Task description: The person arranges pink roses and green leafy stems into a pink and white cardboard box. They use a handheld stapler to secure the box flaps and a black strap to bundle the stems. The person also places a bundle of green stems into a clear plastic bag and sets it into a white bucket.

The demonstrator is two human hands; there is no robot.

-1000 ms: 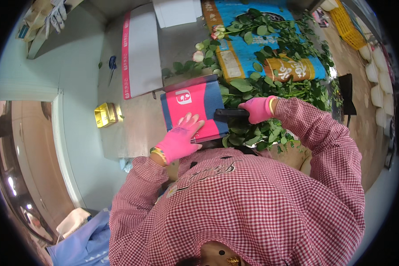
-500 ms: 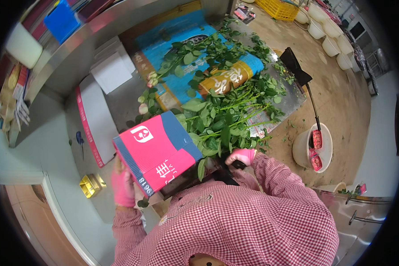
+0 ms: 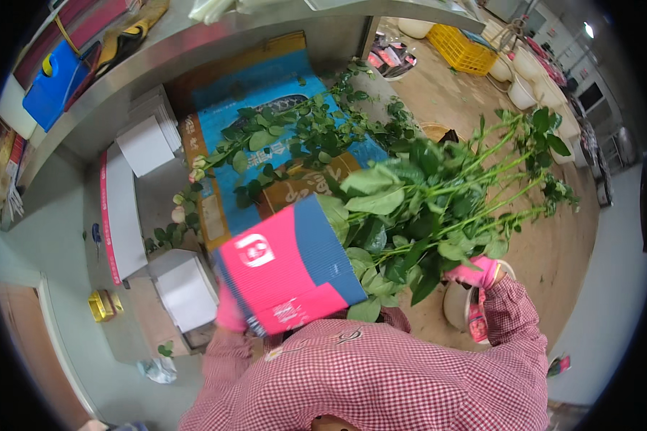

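Observation:
A pink and blue corrugated cardboard sleeve [image 3: 287, 276] is wrapped around a bunch of long leafy flower stems [image 3: 438, 208] and is held up off the table in front of my chest. My left hand [image 3: 230, 312], in a pink glove, grips the sleeve's lower left edge and is mostly hidden behind it. In the same kind of glove, my right hand [image 3: 473, 274] holds the stems low on the right, where the leaves fan out over the floor.
More loose rose stems [image 3: 266, 158] lie on a blue printed sheet [image 3: 266, 93] on the steel table. Around them are white paper stacks [image 3: 145, 144] and flat pink-edged cardboard [image 3: 118, 215]. A white bowl [image 3: 456, 305] sits on the floor, and a yellow crate [image 3: 467, 47] is far off.
The wrapped bunch has come up off the table and swung to the right. My right hand has moved out along the stems, and my left hand stays on the sleeve.

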